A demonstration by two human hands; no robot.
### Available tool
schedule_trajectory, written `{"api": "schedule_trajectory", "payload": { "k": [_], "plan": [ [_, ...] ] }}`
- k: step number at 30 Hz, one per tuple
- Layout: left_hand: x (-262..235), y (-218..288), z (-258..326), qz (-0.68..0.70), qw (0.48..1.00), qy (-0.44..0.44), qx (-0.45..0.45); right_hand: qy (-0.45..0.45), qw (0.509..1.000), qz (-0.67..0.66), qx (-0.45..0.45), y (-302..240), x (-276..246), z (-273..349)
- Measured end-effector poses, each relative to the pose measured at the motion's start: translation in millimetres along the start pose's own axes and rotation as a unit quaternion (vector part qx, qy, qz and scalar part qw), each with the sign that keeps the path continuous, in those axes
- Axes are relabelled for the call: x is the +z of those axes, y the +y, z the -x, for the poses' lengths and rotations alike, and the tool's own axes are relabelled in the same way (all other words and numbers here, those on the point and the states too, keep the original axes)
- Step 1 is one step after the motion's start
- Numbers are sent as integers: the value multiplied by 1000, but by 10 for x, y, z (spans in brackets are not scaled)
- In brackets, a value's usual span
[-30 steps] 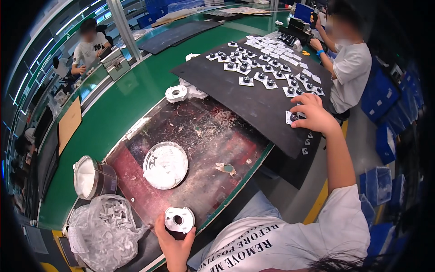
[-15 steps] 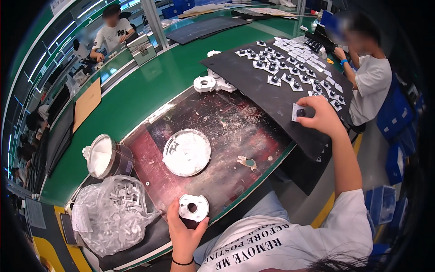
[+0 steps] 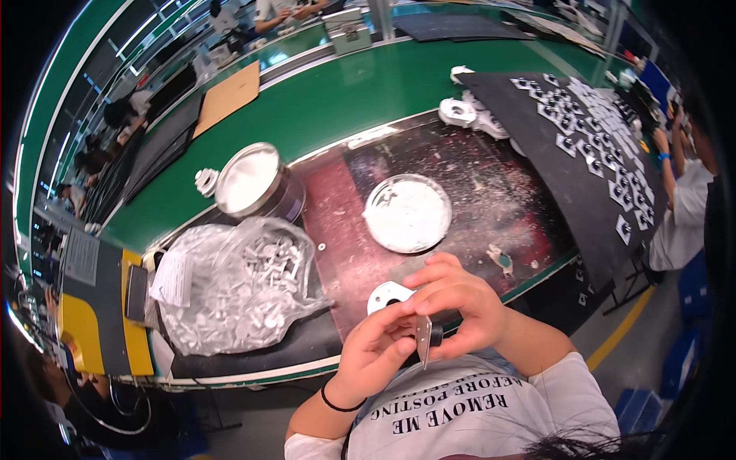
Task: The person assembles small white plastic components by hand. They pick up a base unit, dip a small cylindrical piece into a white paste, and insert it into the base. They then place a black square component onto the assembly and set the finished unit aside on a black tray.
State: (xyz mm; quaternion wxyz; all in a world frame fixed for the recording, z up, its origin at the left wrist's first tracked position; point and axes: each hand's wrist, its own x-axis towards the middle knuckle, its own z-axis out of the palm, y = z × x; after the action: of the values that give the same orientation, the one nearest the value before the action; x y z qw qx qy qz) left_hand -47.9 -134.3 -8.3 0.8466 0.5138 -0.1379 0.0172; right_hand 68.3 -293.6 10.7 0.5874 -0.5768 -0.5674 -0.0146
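My left hand (image 3: 377, 346) and my right hand (image 3: 469, 310) are together in front of my shirt, at the bench's near edge. The right fingers grip a small square plate (image 3: 423, 339), seen nearly edge-on, with a round black part (image 3: 437, 334) on its right face. The left fingers curl close to the plate's other side. A white round housing (image 3: 387, 295) with a hole shows just beyond the left fingers, seemingly held in that hand; its lower part is hidden. Beyond the hands stands a round dish (image 3: 409, 215) of white paste.
A tub of white material (image 3: 249, 180) and a clear bag (image 3: 238, 295) of small white parts are at left. More white housings (image 3: 460, 113) sit at the back right, beside a black board (image 3: 529, 138) bearing rows of plates with black parts. A co-worker (image 3: 682, 192) sits at far right.
My right hand has come from the black board to my left hand, bringing a plate with a black part. The left hand has moved right with the white housing. The view has turned.
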Motion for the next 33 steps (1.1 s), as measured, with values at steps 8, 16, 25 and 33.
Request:
{"api": "schedule_trajectory", "payload": {
  "k": [8, 16, 25, 33],
  "plan": [
    [-68, 78, 72, -17, 986, 160, -36, -60, 998, 21, 14, 195, 57, -30],
    [-152, 50, -17, -106, 969, 225, -8, -71, 974, 204, 72, -6, -19, -129],
    [-104, 7, -4, -179, 952, 246, 34, -116, 938, 327, 3, 36, 16, -287],
    [-267, -237, 81, -566, 805, 154, 86, -139, 952, 265, 60, 158, -240, -318]
  ]
}}
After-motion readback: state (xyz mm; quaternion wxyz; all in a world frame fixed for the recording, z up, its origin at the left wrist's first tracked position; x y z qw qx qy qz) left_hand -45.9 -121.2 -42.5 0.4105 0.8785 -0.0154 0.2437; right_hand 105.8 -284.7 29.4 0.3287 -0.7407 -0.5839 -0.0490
